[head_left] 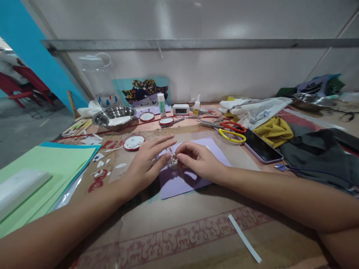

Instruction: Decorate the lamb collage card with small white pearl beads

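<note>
A purple sheet of paper [174, 186] lies on the table under both hands. My left hand [147, 160] rests over its left edge, fingers stretched out, the thumb tip beside a small cluster of shiny, clear or silvery bits [173, 157]. From the other side my right hand [200, 158] closes thumb and fingertips in a pinch at that cluster. What exactly it pinches is too small to make out. Left of my left hand stands a red-rimmed lid [134, 142] with small shiny pieces in it.
Scissors [231, 136] and a phone [262, 146] lie to the right, near dark cloth [314, 160]. A glue stick [161, 104], small clock [181, 109] and metal bowl [114, 118] stand behind. Green sheets [42, 160] lie left, a white strip [244, 238] in front.
</note>
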The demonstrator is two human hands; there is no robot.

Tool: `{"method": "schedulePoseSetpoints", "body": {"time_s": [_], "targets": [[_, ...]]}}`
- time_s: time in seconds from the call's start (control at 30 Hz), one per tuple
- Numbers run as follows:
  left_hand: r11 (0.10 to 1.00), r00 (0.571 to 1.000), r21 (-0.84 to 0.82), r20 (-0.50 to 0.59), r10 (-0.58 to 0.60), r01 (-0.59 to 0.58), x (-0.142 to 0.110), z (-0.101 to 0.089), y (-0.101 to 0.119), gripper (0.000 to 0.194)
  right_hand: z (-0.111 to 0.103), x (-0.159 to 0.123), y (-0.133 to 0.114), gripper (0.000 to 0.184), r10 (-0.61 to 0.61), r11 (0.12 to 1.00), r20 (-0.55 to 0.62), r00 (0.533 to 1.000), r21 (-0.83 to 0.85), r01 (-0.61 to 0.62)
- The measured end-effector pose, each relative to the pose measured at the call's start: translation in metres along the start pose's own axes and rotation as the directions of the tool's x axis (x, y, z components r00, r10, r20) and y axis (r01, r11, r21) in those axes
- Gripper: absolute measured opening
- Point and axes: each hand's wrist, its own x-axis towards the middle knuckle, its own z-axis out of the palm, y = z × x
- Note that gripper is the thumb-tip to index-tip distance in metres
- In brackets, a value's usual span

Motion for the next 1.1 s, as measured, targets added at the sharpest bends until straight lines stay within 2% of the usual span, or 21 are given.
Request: {"method": "schedulePoseSetpoints", "body": {"time_s": [0.2,0.33,0.57,0.67,0.77,0.9,1.1], "targets": [[1.000,1.000,-0.008,-0.009,0.007,-0.007,0.000,-0.001,0.001,0.017,0.000,-0.002,0.000,0.012,-0.021,0.998,-0.007,1.000,-0.064,0.021],[1.000,1.000,-0.010,-0.024,-0.002,0.001,0.000,-0.001,0.002,0.012,0.001,0.001,-0.001,0.010,0.055,0.998,-0.005,0.998,-0.022,-0.056],[1.000,1.000,0.004,-0.010,-0.018,0.018,0.000,0.001,0.001,0.009,0.002,0.002,-0.004,0.003,0.200,0.970,0.081,0.976,0.123,-0.209],[0.999,0.997,-0.001,-0.070,-0.035,0.035,0.000,0.000,0.002,0.008,0.002,0.002,-0.004,0.004,0.183,0.971,0.084,0.980,0.142,-0.193],[0.998,0.989,0.031,-0.137,-0.056,0.060,0.001,-0.003,0.005,0.006,0.001,0.003,-0.004,0.008,0.148,0.973,0.026,0.989,0.175,-0.150],[0.998,0.992,0.054,-0.121,-0.026,0.032,0.001,-0.006,0.011,0.012,0.000,0.004,-0.005,0.011,0.134,0.973,-0.051,0.990,0.195,-0.122],[0.996,0.992,0.090,-0.125,0.009,0.002,0.000,-0.007,0.009,0.013,-0.001,0.003,-0.001,0.013,0.101,0.979,-0.041,0.994,0.181,-0.092]]}}
